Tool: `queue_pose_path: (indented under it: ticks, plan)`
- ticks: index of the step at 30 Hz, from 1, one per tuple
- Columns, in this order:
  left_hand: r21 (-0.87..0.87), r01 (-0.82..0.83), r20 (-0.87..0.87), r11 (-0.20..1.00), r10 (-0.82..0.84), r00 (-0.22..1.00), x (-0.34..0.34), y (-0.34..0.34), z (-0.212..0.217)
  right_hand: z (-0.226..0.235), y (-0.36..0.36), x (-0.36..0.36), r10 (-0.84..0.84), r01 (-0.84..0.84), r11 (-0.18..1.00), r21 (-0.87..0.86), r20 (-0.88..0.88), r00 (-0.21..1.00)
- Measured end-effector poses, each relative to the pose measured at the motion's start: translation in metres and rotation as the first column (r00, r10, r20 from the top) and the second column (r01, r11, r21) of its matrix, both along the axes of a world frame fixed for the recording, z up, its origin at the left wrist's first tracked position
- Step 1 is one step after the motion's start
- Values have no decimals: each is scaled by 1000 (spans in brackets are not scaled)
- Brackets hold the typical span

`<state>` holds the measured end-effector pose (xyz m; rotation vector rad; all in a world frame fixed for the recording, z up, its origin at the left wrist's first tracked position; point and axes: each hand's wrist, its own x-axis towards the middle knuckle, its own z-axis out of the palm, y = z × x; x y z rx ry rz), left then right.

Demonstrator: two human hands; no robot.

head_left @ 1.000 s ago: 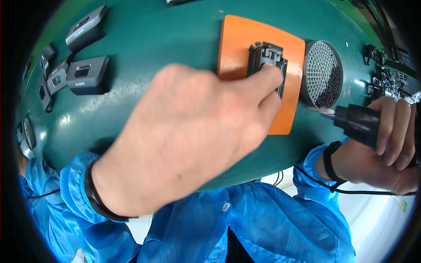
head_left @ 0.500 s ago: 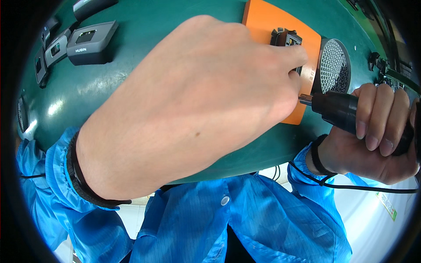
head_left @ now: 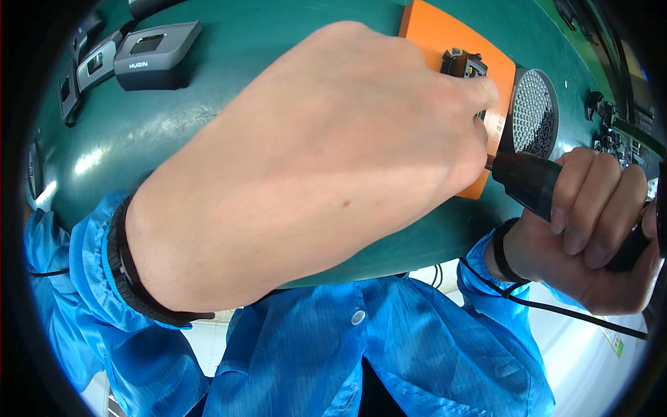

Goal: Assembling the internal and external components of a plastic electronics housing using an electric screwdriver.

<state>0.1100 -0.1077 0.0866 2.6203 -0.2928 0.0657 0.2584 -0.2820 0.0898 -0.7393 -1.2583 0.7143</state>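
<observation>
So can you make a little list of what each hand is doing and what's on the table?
left hand: fingertips on a small black part lying on the orange pad
right hand: wrapped around a black power screwdriver
screwdriver tip: hidden behind the left hand
beside pad: round dish of tiny screws
far left: grey device casings
surface: green table

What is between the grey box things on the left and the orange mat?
In the head view, the left hand covers most of that stretch between the grey housings and the orange mat; beyond it shows only bare green tabletop.
</observation>
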Motion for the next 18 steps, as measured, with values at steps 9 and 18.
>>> queue_pose_path:
  ticks: [9,18]
  plan:
    - [-164,25,232,986,14,973,-7,4,-24,1,6,-1,41,-41,999,19,-10,999]
    - [-59,-65,-2,996,65,998,-4,-8,-7,10,-4,9,-12,12,1000,-11,-7,1000]
